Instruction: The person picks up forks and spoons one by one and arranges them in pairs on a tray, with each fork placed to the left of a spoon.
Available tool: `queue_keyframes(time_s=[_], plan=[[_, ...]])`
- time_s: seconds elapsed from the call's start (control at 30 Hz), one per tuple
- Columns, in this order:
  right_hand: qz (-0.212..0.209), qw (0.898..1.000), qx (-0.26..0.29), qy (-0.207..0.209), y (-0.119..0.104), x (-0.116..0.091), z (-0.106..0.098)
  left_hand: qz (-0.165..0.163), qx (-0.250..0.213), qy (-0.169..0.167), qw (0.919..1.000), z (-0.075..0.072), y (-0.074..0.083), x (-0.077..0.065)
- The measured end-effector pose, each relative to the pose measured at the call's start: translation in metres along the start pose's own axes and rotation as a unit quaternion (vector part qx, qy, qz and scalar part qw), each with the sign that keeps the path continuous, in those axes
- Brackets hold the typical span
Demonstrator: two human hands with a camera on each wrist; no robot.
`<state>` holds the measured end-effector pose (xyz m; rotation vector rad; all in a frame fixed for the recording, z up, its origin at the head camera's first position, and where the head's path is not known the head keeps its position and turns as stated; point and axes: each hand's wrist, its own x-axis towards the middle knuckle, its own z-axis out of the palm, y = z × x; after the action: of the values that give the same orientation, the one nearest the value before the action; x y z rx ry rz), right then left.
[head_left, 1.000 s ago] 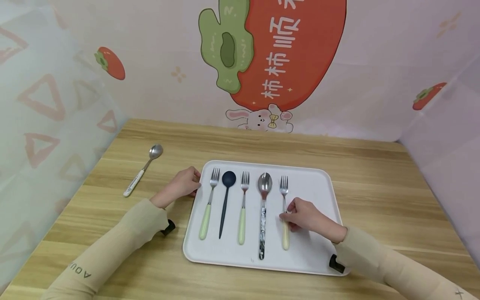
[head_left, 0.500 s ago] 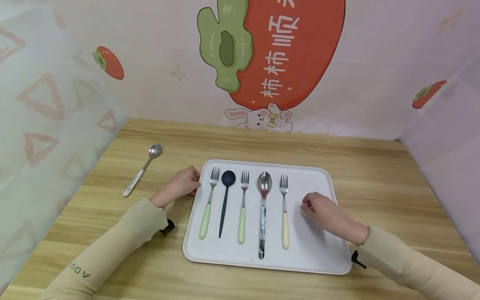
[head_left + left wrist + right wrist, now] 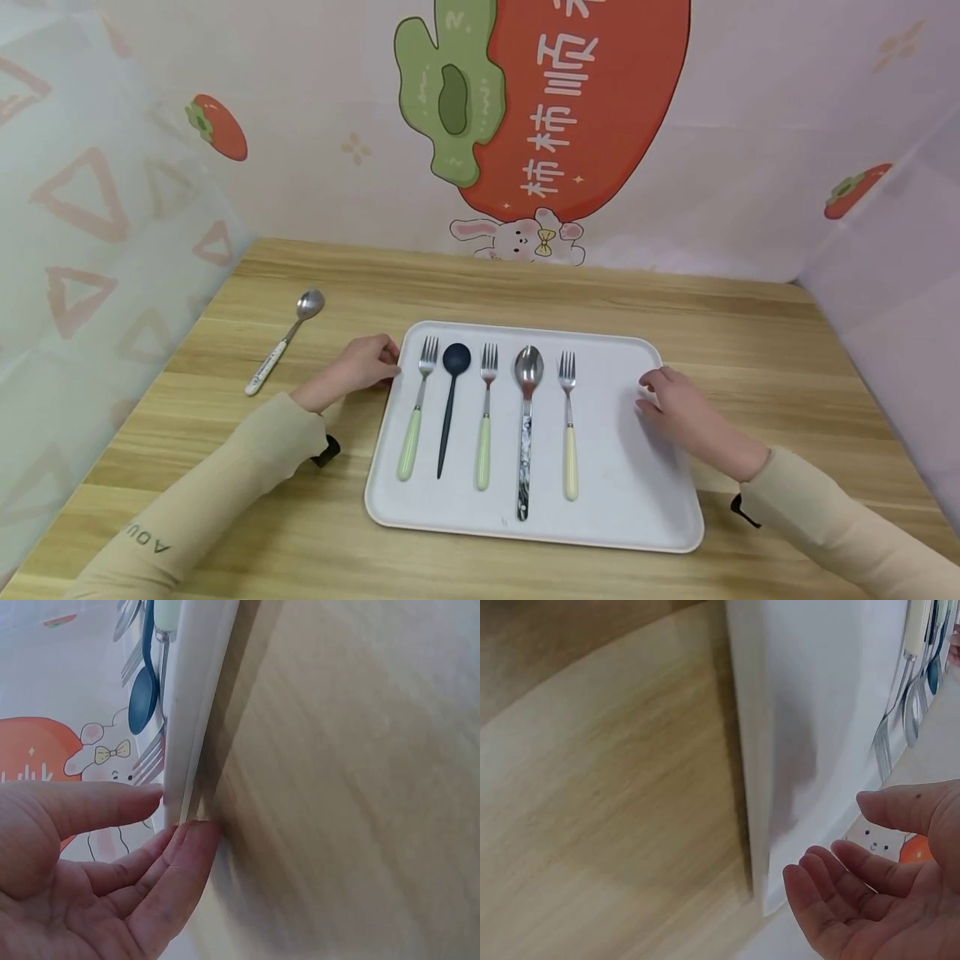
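A white rectangular tray [image 3: 626, 475] lies on the table, with cutlery side by side on it. From left to right are a green-handled fork [image 3: 409, 443], a black spoon [image 3: 456, 360], another green-handled fork [image 3: 483, 450], a large steel spoon [image 3: 528, 368] with a patterned handle, and a cream-handled fork [image 3: 572, 463]. My left hand [image 3: 363, 363] pinches the tray's left rim, thumb on top and fingers at the outer side, as the left wrist view shows. Over the tray's right edge, my right hand [image 3: 692, 417] has relaxed, parted fingers and holds nothing.
A steel spoon with a white printed handle [image 3: 267, 367] lies on the wooden table [image 3: 780, 358], left of the tray. Printed cloth walls [image 3: 330, 183] enclose the back and sides of the table.
My right hand has let go of the cream-handled fork and moved right to the tray's right edge. The fork stays where it lay. My left hand has stayed at the left rim.
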<state>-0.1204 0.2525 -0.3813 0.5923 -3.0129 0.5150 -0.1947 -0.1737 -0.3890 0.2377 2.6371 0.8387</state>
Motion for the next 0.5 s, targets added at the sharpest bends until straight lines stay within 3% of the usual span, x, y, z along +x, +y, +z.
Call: queue_keyframes(time_s=[0.2,0.5], plan=[[0.022,1.0,-0.009,-0.004,0.011,-0.002,-0.002,0.047,0.052,0.017,0.9974,-0.016,-0.003,-0.005],[0.08,0.997,0.013,-0.006,0.022,0.001,-0.002,0.036,0.078,0.042,0.9954,-0.052,-0.011,-0.017]])
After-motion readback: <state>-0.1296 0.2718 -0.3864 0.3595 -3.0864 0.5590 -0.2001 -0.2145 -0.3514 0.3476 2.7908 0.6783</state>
